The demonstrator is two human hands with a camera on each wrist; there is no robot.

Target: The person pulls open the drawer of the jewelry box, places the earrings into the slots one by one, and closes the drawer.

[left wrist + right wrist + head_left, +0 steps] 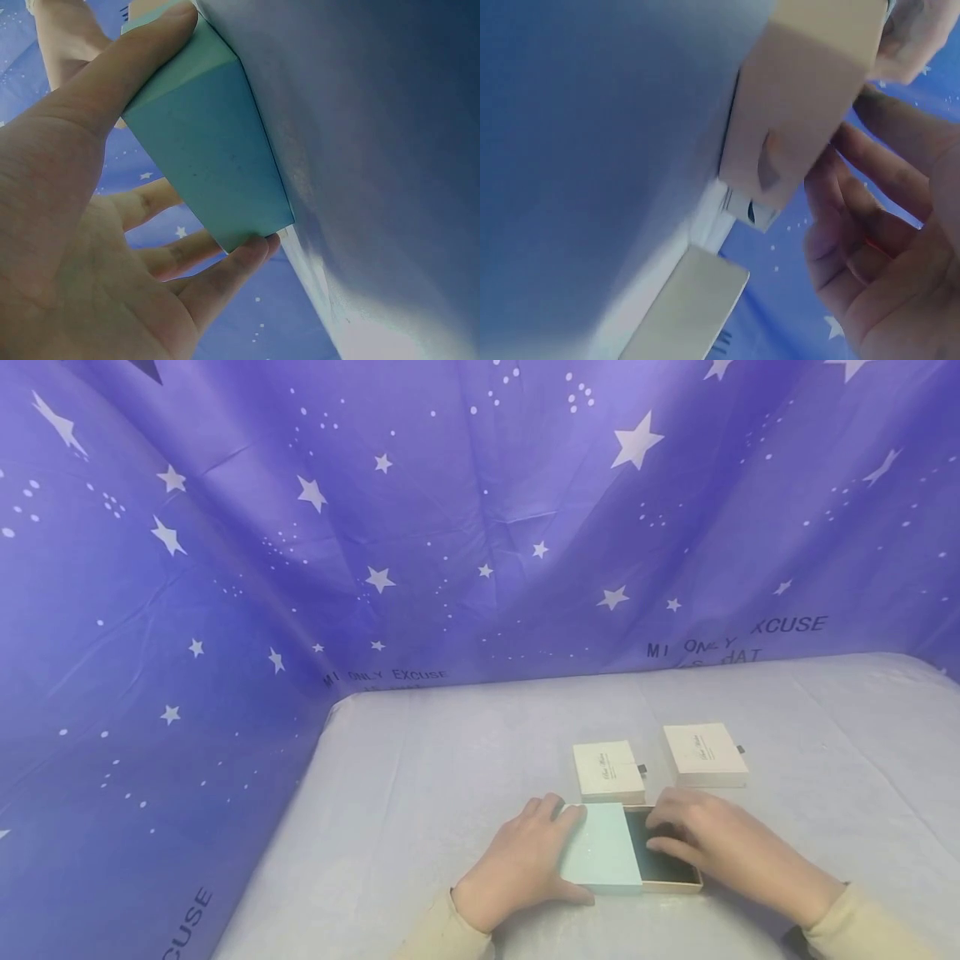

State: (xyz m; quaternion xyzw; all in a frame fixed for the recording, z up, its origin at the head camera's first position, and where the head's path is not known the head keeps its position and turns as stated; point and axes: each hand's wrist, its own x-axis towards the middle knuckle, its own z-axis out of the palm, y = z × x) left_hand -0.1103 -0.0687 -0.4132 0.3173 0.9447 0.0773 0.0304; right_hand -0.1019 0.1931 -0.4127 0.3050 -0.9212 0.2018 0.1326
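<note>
A mint-green drawer box [602,847] lies on the covered table, its inner tray [675,887] slid partly out to the right. The tray has a tan outside and a dark inside. My left hand [521,856] grips the green sleeve [214,150], thumb on the near side and fingers around the far side. My right hand [712,831] reaches over the tray's right end, thumb and index finger apart above the dark interior. In the right wrist view, the bent fingers [885,180] pass behind the tray's rim, which hides their tips. The tray's end wall carries a small tab [769,161].
Two cream boxes with dark print and small dark tabs lie beyond the green box: one box [611,772] just behind it, the other [705,756] farther right. A purple star-printed curtain [480,527] hangs behind and left of the pale tablecloth [420,752].
</note>
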